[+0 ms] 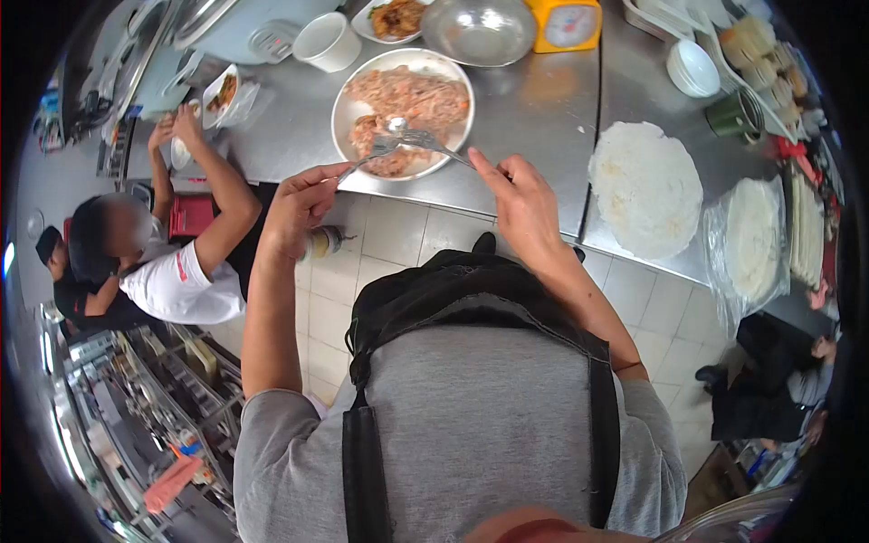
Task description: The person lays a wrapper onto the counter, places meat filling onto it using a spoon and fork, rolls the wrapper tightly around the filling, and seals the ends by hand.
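My left hand (306, 201) is closed on the handle of a metal fork (369, 156), its head down in a white bowl (339, 136). From the other side my right hand (523, 201) grips a second fork (436, 145), and the two heads meet over the bowl. Pinkish minced meat filling (412, 93) with orange bits lies in the bowl, mostly on its far side. A small shiny rounded piece (396, 124) sits by the fork heads; I cannot make out what it is. To the right, a stack of thin round white wrappers (645, 188) lies on the steel table.
Behind the bowl stand a white tub (327, 42), a metal bowl (478, 31) and a yellow scale (568, 25). Bagged wrappers (753, 237) lie at the right edge, near white bowls (693, 69). A co-worker in a white shirt (186, 285) works close on the left.
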The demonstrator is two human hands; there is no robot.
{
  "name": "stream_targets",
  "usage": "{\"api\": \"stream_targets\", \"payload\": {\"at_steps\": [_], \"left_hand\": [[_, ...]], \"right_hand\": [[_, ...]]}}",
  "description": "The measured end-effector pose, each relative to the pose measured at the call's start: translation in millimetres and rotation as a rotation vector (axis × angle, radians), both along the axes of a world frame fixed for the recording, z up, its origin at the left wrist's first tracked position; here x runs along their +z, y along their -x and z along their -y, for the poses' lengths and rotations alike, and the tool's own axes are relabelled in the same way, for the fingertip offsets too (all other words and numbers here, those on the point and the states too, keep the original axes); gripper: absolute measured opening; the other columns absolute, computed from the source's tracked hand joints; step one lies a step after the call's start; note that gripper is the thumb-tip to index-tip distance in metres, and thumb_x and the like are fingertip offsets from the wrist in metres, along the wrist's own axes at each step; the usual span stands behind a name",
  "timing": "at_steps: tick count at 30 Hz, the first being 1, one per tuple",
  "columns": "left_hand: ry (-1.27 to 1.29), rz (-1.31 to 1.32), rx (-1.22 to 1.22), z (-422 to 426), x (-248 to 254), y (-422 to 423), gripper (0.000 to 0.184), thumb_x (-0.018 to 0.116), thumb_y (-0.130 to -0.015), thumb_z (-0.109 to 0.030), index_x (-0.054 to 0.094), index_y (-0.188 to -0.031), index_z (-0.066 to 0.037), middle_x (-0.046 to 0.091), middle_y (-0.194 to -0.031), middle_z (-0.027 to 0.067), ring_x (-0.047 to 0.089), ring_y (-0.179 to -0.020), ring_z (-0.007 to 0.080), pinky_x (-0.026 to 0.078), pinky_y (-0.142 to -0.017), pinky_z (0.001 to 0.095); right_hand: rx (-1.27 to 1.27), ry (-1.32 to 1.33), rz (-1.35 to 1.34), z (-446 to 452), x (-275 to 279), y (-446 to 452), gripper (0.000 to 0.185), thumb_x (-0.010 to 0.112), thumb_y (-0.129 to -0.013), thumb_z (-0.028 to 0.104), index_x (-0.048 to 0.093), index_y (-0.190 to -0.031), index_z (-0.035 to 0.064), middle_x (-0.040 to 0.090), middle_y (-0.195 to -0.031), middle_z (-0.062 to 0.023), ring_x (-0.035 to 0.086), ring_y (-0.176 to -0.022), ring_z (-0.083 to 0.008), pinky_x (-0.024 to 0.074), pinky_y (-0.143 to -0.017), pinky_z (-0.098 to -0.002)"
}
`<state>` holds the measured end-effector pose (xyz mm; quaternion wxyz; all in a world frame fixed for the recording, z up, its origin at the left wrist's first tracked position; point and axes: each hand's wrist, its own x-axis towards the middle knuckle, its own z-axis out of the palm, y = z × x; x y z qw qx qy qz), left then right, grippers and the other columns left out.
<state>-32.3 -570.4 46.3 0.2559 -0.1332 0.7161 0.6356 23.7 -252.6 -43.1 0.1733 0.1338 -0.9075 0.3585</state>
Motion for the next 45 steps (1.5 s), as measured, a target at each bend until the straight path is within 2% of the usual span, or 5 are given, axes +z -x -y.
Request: {"api": "stream_targets", "payload": {"at_steps": [3, 7, 10, 13, 45], "left_hand": [[0.206, -0.134, 0.062, 20.1, 5.8, -0.5, 0.033, 0.060, -0.098, -0.008, 0.071, -0.128, -0.001, 0.043, -0.066, -0.0109, 0.034, -0.057, 0.0023, 0.024, -0.053, 0.0198], [1.159, -0.939, -0.293, 26.5, -20.6, 29.9, 0.032, 0.063, -0.091, -0.007, 0.074, -0.120, -0.002, 0.068, -0.071, 0.0061, 0.067, -0.067, 0.0175, 0.049, -0.061, 0.0317], [1.293, -1.075, -0.474, 4.4, -18.3, 48.6, 0.034, 0.065, -0.085, -0.006, 0.075, -0.117, -0.010, 0.072, -0.086, 0.0133, 0.071, -0.084, 0.0336, 0.055, -0.074, 0.0442], [1.476, -0.933, -0.717, -29.2, -16.1, 46.5, 0.036, 0.062, -0.081, -0.002, 0.075, -0.112, -0.012, 0.073, -0.091, 0.0114, 0.071, -0.089, 0.0305, 0.056, -0.078, 0.0430], [1.248, -1.219, -0.451, -1.5, -34.9, 20.6, 0.039, 0.063, -0.075, -0.002, 0.076, -0.109, -0.015, 0.062, -0.074, 0.0059, 0.066, -0.072, 0.0247, 0.053, -0.068, 0.0397]], "right_hand": [[0.005, -0.018, 0.030, 2.3, -6.3, 1.1, 0.055, 0.061, -0.083, -0.007, 0.069, -0.133, 0.0139, 0.056, -0.089, -0.0118, 0.060, -0.079, -0.0310, 0.0512, -0.071, -0.0420], [-0.033, 0.258, 0.225, 11.4, -2.9, -3.1, 0.039, 0.058, -0.094, -0.002, 0.068, -0.131, 0.0083, 0.058, -0.091, -0.0132, 0.060, -0.080, -0.0310, 0.0495, -0.071, -0.0396], [-0.059, 0.365, 0.292, 17.7, -6.2, -5.2, 0.031, 0.057, -0.100, 0.003, 0.066, -0.129, 0.0057, 0.057, -0.091, -0.0129, 0.058, -0.079, -0.0280, 0.0475, -0.071, -0.0363], [-0.075, 0.427, 0.285, 23.1, -7.7, -9.0, 0.030, 0.058, -0.101, 0.004, 0.066, -0.130, 0.0057, 0.055, -0.089, -0.0109, 0.054, -0.077, -0.0228, 0.0459, -0.071, -0.0332], [-0.009, 0.183, 0.266, 16.2, 6.4, -14.7, 0.035, 0.059, -0.098, 0.001, 0.068, -0.131, 0.0114, 0.057, -0.096, -0.0124, 0.061, -0.078, -0.0282, 0.0504, -0.071, -0.0380]]}}
